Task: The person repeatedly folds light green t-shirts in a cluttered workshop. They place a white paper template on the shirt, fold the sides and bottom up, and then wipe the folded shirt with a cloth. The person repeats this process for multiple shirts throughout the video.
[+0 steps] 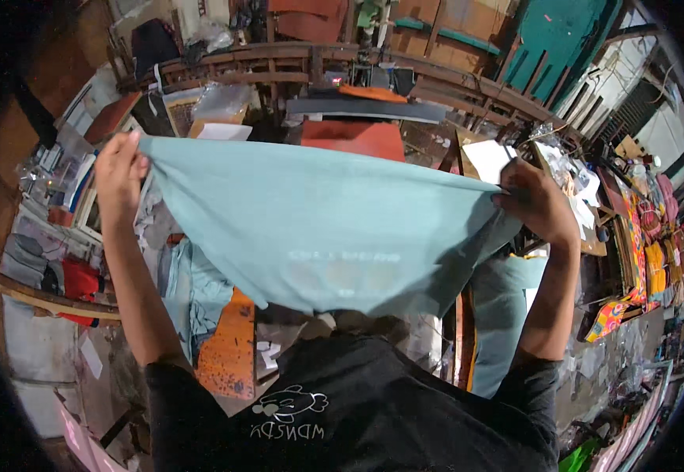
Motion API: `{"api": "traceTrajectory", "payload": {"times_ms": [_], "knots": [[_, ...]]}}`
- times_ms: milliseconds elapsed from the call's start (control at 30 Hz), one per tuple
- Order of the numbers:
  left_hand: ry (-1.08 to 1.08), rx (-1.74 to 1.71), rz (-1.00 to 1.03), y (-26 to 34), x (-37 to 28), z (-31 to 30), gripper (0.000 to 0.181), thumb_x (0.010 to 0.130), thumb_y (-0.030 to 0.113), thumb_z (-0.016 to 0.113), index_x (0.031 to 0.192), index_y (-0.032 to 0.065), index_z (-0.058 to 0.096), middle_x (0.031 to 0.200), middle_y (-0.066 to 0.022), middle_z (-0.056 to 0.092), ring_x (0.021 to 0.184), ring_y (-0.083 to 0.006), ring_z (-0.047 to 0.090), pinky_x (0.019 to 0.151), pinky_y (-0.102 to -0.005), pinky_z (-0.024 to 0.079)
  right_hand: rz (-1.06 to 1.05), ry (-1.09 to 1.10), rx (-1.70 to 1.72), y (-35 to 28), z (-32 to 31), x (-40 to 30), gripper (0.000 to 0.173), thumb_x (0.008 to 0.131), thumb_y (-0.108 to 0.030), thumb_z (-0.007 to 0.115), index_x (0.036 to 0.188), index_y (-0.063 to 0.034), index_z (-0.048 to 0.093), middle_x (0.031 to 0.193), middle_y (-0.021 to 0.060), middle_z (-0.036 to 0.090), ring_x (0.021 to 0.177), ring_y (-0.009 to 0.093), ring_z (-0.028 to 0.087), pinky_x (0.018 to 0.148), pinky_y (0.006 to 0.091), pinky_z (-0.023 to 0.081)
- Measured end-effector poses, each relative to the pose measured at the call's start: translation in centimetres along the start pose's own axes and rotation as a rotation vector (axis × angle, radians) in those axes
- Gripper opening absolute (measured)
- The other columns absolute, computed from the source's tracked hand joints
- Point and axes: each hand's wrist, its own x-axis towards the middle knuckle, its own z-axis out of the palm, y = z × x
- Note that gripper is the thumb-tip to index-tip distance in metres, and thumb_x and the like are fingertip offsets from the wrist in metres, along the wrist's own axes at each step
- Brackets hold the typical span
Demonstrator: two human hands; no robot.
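A light blue-green piece of fabric [318, 206] is stretched between both hands in front of my chest. Faint printed marks show through its lower middle. My left hand [119, 171] pinches the upper left corner between thumb and fingers. At the upper right corner, slightly lower, my right hand [533, 197] grips the cloth. The top edge runs nearly straight between them, while the lower part hangs in a sagging curve. Shadow falls across the cloth's lower right. Whatever lies directly behind the fabric is hidden.
Crumpled blue-green cloth [203, 295] lies by a worn wooden bench [230, 348] at left. More such cloth [498, 324] drapes at right. Ahead stands a red board [354, 138]. Bundled colourful fabrics [651, 259] fill the far right. A wooden railing [247, 65] spans the back.
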Motion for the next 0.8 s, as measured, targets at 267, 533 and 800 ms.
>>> {"api": "traceTrajectory", "payload": {"times_ms": [267, 533, 800], "knots": [[-0.32, 0.032, -0.216, -14.2, 15.6, 6.6, 0.033, 0.095, 0.032, 0.07, 0.084, 0.0023, 0.063, 0.075, -0.0005, 0.059, 0.066, -0.011, 0.06, 0.063, -0.0246, 0.049, -0.16, -0.06, -0.844, 11.9, 0.5, 18.0, 0.025, 0.083, -0.017, 0.069, 0.104, -0.0047, 0.072, 0.098, 0.0219, 0.072, 0.088, 0.04, 0.07, 0.079, 0.0445, 0.057], [-0.081, 0.128, 0.255, -16.6, 15.1, 9.1, 0.033, 0.097, 0.027, 0.067, 0.083, -0.0026, 0.064, 0.083, -0.0058, 0.067, 0.075, -0.013, 0.065, 0.068, -0.0274, 0.051, -0.051, 0.623, -0.697, 10.9, 1.4, 17.0, 0.029, 0.082, -0.017, 0.07, 0.108, -0.0096, 0.059, 0.098, 0.0184, 0.07, 0.09, 0.043, 0.066, 0.074, 0.051, 0.053], [-0.304, 0.409, 0.307, -36.1, 3.6, 6.7, 0.015, 0.088, 0.006, 0.069, 0.08, -0.0054, 0.064, 0.09, -0.0093, 0.071, 0.079, -0.0159, 0.067, 0.07, -0.0294, 0.053, 0.183, 0.517, -0.564, 28.3, 18.3, 14.6, 0.022, 0.079, -0.013, 0.068, 0.099, -0.0096, 0.058, 0.092, 0.0148, 0.065, 0.086, 0.041, 0.066, 0.072, 0.05, 0.053]]}}
